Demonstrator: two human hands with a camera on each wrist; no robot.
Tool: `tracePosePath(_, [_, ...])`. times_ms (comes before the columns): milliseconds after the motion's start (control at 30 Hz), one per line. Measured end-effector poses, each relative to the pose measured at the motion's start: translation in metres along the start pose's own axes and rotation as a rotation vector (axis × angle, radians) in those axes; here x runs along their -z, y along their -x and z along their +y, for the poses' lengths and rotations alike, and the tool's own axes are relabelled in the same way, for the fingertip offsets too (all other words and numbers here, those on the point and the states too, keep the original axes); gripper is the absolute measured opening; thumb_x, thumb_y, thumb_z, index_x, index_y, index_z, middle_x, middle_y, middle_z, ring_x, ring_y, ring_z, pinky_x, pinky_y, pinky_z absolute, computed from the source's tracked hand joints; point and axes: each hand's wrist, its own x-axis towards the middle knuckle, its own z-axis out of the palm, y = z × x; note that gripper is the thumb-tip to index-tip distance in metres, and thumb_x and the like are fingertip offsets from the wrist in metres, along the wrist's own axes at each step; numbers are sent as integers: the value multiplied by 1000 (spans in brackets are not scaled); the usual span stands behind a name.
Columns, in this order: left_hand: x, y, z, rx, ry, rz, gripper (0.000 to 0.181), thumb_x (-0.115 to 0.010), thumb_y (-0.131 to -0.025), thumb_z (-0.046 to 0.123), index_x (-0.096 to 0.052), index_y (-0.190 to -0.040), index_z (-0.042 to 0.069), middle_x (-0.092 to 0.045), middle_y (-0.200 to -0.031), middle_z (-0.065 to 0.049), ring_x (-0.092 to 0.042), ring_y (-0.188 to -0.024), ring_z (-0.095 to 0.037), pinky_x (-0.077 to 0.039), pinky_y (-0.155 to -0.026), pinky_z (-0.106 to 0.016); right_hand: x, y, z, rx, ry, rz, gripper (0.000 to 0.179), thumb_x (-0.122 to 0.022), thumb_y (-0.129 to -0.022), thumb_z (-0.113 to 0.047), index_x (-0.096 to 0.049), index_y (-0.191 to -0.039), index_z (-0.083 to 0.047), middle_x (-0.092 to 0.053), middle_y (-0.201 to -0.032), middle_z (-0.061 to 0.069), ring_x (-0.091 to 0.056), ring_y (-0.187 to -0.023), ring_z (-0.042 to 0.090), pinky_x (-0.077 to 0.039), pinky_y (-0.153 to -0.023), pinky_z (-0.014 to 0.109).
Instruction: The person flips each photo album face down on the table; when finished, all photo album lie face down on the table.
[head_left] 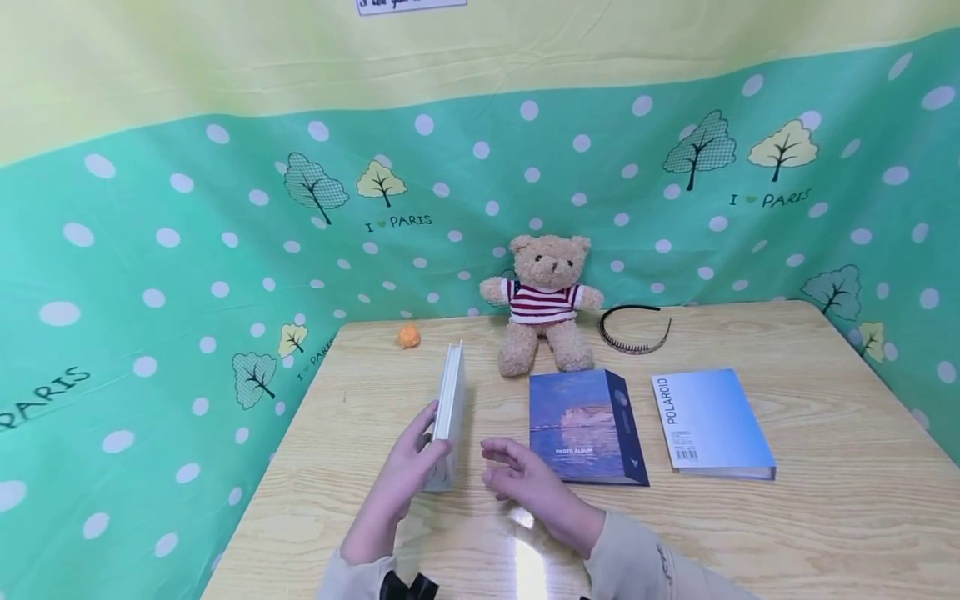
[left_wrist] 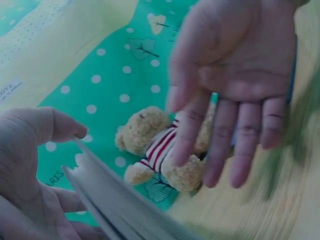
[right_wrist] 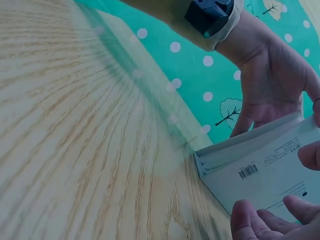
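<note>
A light-coloured photo album stands upright on the table, its page edges facing up. My left hand grips it at the near end, with the thumb on the edge in the left wrist view. A printed barcode shows on the album's pale cover in the right wrist view. My right hand hovers to the right of it, apart from the cover, fingers loosely bent and holding nothing. Beside that hand lies a blue photo album with a painted seascape. Farther right is a pale blue POLAROID album.
A teddy bear in a striped shirt sits at the back of the wooden table. To its right lies a dark toothed headband, to its left a small orange ball. A green dotted cloth hangs behind.
</note>
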Motion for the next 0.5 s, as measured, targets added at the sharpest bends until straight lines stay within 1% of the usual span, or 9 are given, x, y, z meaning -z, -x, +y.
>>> tracePosePath(100, [4, 0, 0, -11, 51, -34, 70, -60, -87, 15, -34, -151, 9, -36, -150, -22, -41, -129, -48, -43, -89, -65, 1, 0, 2, -12, 21, -8, 59, -65, -92, -14, -41, -143, 1, -40, -144, 28, -58, -112, 33, -51, -88, 44])
tracePosePath(233, [7, -1, 0, -41, 83, -60, 67, -60, -87, 12, -37, -150, 7, -39, -148, -22, -42, -129, -47, -44, -92, -62, 3, 0, 4, -17, 48, -21, 63, -67, -91, -14, -38, -145, 0, -39, -145, 29, -60, -106, 25, -52, -87, 42])
tracePosePath(367, [7, 0, 0, -60, 92, -58, 65, -60, -87, 11, -39, -149, 6, -41, -147, -23, -45, -126, -47, -43, -94, -62, 3, 0, 5, -14, 69, -27, 65, -67, -91, -14, -36, -147, 0, -37, -146, 30, -60, -107, 25, -53, -86, 44])
tracePosePath(500, [8, 0, 1, -57, 101, -48, 64, -60, -87, 9, -39, -148, 6, -42, -146, -24, -49, -123, -46, -47, -90, -60, 4, -1, 5, -20, 75, -25, 67, -67, -91, -13, -34, -148, 1, -35, -147, 32, -59, -109, 29, -53, -85, 45])
